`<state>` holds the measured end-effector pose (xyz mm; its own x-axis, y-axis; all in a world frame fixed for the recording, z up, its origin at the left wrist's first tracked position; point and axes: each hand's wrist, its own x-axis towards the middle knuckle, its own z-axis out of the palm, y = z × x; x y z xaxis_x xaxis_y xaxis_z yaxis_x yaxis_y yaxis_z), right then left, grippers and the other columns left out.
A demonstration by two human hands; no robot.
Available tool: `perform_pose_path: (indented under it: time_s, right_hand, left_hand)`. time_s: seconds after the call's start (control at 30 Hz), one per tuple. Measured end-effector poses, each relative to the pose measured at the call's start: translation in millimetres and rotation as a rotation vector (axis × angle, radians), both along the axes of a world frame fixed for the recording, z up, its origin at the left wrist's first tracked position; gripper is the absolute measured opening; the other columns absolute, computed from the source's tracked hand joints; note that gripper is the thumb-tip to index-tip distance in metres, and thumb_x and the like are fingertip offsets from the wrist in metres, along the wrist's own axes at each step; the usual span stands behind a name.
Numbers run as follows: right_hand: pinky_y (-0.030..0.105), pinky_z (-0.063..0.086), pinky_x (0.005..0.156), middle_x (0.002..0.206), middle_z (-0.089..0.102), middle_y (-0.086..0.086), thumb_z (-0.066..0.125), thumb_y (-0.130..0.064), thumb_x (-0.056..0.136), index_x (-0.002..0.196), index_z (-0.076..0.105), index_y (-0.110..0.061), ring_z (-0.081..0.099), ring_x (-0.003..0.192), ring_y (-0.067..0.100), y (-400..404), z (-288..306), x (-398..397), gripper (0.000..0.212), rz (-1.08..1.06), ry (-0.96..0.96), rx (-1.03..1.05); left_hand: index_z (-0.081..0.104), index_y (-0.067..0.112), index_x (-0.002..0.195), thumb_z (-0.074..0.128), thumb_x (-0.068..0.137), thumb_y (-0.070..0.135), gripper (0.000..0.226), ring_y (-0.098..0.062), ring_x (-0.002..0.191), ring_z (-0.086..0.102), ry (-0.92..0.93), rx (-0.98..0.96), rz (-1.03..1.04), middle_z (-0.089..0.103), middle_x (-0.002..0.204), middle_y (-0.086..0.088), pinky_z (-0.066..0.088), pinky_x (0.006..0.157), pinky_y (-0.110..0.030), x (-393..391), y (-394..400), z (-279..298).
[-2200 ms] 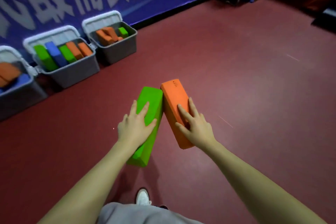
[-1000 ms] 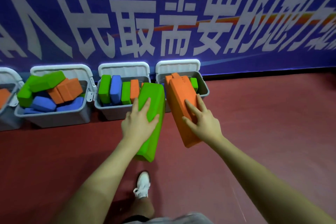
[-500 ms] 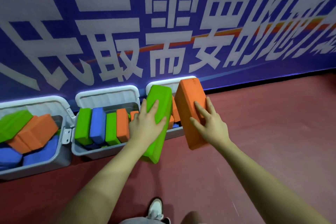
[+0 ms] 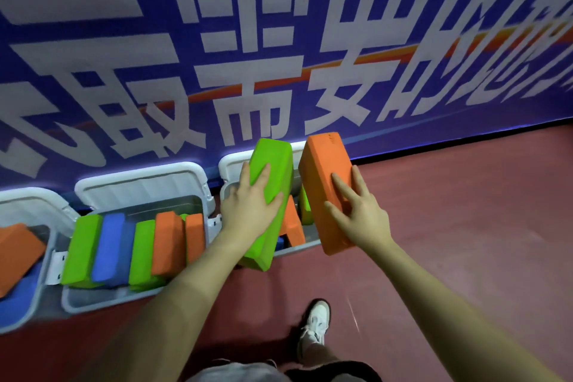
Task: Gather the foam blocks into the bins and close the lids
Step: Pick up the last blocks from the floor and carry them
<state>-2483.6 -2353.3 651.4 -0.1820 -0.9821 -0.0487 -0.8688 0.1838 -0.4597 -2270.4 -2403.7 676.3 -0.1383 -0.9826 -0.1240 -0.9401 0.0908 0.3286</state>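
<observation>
At the far left edge a grey bin (image 4: 40,260), only partly in view, holds an orange block and a blue one. Next along, the middle bin (image 4: 93,301) stands with its white lid (image 4: 139,186) tipped back against the blue banner (image 4: 93,87); green, blue, green and orange blocks stand on edge inside it in a row. The left hand (image 4: 248,211) grips a green block (image 4: 269,195), fingers spread over its top face and thumb wrapped round the side, holding it tilted above the right bin (image 4: 297,250), which has orange and green blocks inside. Just beside it, the right hand (image 4: 361,214) grasps an orange block (image 4: 325,189) the same way, over that bin's right edge. Below, a white shoe (image 4: 314,324) stands on the red floor (image 4: 465,226)
</observation>
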Motion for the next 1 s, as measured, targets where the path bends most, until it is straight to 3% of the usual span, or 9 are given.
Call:
perform_pose_path:
  time_s: [0.3,0.6,0.77,0.87,1.0]
  right_hand:
    - [0.043,0.050,0.087,0.161,0.004,-0.009,0.053,-0.054,0.090,0.146,0.027,-0.047,0.045,0.126,0.031,-130,-75,-90,0.062,0.073,0.039,0.180]
    - [0.041,0.047,0.088,0.161,0.000,-0.011,0.052,-0.053,0.090,0.147,0.023,-0.048,0.042,0.129,0.031,-197,-265,-112,0.063,0.023,0.026,0.379]
    - [0.043,0.046,0.084,0.161,-0.004,-0.010,0.052,-0.051,0.092,0.148,0.018,-0.047,0.038,0.127,0.032,-204,-350,-93,0.066,-0.103,-0.002,0.365]
    - [0.048,0.046,0.092,0.162,-0.005,-0.004,0.053,-0.049,0.093,0.149,0.010,-0.047,0.031,0.133,0.034,-208,-387,-79,0.071,-0.130,-0.047,0.360]
    - [0.046,0.045,0.092,0.161,-0.013,-0.001,0.047,-0.047,0.096,0.149,0.010,-0.047,0.027,0.136,0.036,-206,-416,-67,0.065,-0.065,-0.014,0.442]
  left_hand:
    - [0.019,0.035,0.151,0.046,0.093,0.054,0.067,-0.036,0.134,0.035,0.058,0.159,0.181,0.011,0.160,-0.007,0.040,0.099,-0.042,-87,-121,-94]
    - [0.017,0.034,0.152,0.045,0.094,0.053,0.067,-0.040,0.132,0.036,0.080,0.298,0.272,0.006,0.160,-0.005,0.041,0.098,-0.044,-133,-198,-293]
    - [0.006,0.031,0.153,0.042,0.097,0.047,0.068,-0.045,0.131,0.032,0.093,0.318,0.338,0.005,0.157,-0.016,0.038,0.099,-0.050,-148,-216,-378]
    - [0.004,0.028,0.153,0.042,0.097,0.043,0.070,-0.043,0.132,0.027,0.031,0.320,0.275,0.005,0.156,-0.020,0.038,0.099,-0.050,-148,-222,-416]
    - [0.007,0.024,0.153,0.041,0.096,0.044,0.069,-0.035,0.139,0.020,-0.185,0.404,0.021,0.006,0.159,-0.014,0.026,0.109,-0.041,-136,-218,-447]
